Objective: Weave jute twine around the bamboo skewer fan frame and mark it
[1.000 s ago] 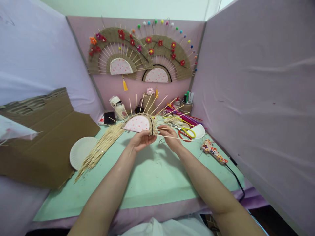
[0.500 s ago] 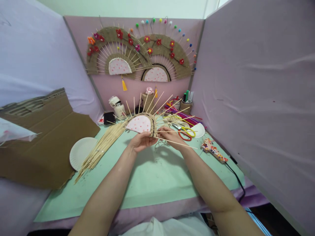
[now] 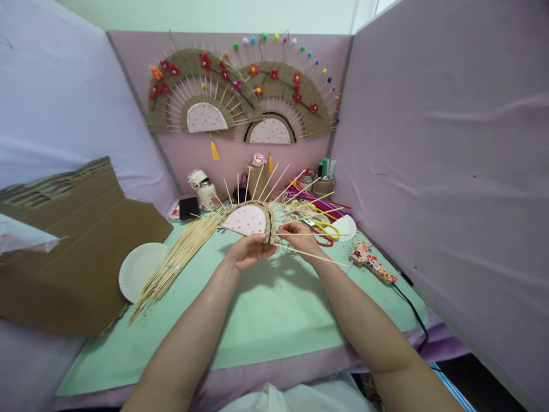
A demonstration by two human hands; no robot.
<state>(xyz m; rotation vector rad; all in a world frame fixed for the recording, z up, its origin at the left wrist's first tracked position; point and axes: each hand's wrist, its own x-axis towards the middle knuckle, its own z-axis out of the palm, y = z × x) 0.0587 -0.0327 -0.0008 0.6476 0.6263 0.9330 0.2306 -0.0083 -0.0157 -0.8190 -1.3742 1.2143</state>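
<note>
Half-round fan [image 3: 246,220], long axis sideways, sticks [image 3: 238,187] splayed away

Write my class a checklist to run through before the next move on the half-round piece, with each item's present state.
1. Left hand steadies the half-round piece at its lower edge: ok.
2. Sticks fan out from the curved rim: ok.
3. Right hand has a firm grip: cannot tell; the fingers hide what they pinch beside the rim.
4. Stick bundle is apart from the piece: cannot tell; they overlap in view.
5. Scissors lie near the right hand: ok.
6. Glue gun lies apart from both hands: ok.
</note>
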